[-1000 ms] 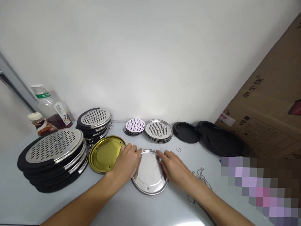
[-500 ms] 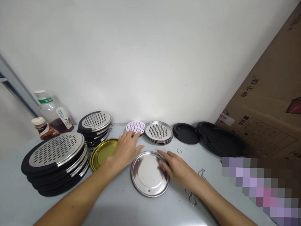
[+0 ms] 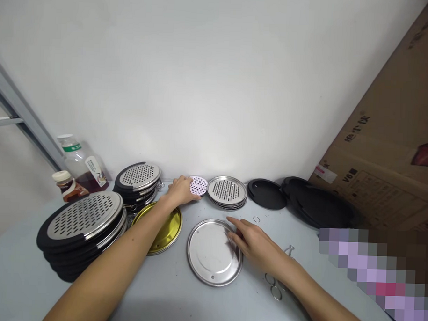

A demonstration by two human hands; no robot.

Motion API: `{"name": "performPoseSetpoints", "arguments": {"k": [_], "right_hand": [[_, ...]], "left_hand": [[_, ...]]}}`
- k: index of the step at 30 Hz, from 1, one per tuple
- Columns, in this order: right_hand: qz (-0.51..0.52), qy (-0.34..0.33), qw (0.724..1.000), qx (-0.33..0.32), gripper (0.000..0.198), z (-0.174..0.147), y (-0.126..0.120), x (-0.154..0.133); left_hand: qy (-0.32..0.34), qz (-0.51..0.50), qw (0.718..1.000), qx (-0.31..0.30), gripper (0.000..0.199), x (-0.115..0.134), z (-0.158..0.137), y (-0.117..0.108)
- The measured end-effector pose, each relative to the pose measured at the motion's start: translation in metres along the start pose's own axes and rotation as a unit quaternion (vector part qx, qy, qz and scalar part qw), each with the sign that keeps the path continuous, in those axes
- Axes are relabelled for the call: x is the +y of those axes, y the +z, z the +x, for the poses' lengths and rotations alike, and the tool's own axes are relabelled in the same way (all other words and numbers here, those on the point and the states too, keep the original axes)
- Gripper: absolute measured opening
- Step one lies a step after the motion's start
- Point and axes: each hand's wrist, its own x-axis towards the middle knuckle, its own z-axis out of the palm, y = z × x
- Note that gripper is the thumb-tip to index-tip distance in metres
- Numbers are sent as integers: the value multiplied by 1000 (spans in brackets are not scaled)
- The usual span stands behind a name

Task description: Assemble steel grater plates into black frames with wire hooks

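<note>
My left hand [image 3: 181,190] reaches to the back of the table and grips the left side of a small lilac perforated disc [image 3: 199,186], thumb at its front edge and fingers at its back. Under my left forearm is a shiny gold round lid [image 3: 169,229], partly covered. A silver round lid [image 3: 214,254] with small holes near its rim lies flat in front of me. Over its right edge hovers or rests my right hand [image 3: 251,239], holding nothing, index finger stretched out and thumb apart. Beside the lilac disc sits a stack of silver grater discs [image 3: 227,190].
At left stand two stacks of black-rimmed graters [image 3: 85,217] [image 3: 138,175], with a large bottle [image 3: 80,165] and a small bottle [image 3: 67,186] behind. Black round discs [image 3: 269,194] lie back right near a cardboard box [image 3: 386,152]. Wire rings [image 3: 276,292] lie by my right forearm.
My left hand has moved back and left from in front of the lilac disc to its left side and closed on it. More of the gold lid shows. My right hand has barely moved.
</note>
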Motion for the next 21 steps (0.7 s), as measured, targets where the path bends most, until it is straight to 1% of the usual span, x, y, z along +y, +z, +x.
{"name": "performPoseSetpoints", "arguments": {"k": [2,3,5,7,10,12,13,15,16,18,21], "right_hand": [[5,4,1000,-2,47,0,0,1],[7,6,1000,-3,48,0,0,2],[10,6,1000,-3,48,0,0,3],[14,2,1000,1,48,1,-2,4],[26,-2,1000,8,47,4,-6,7],[36,2,999,8,47,5,-9,9],[41,5,999,7,47,6,-11,10],[50,6,999,6,47,7,-12,11],[52,5,999,6,47,7,-13,11],[52,0,999,6,46,7,-12,11],[42,-7,999,7,45,6,-11,9]], "left_hand": [[-5,-6,1000,3,78,-3,-4,-6],[-6,-9,1000,6,83,-5,-7,-10],[-3,-15,1000,12,84,-9,-18,-19],[13,-23,1000,14,85,-11,-35,-28],[66,-40,997,3,86,-7,-69,-33],[113,-56,992,-6,85,0,-92,-26],[154,-73,985,-19,87,4,-102,-20],[219,-107,968,-56,90,12,-117,-6],[241,-120,960,-75,91,15,-121,0],[261,-135,950,-103,93,18,-126,8],[276,-153,942,-116,91,16,-129,11]]}}
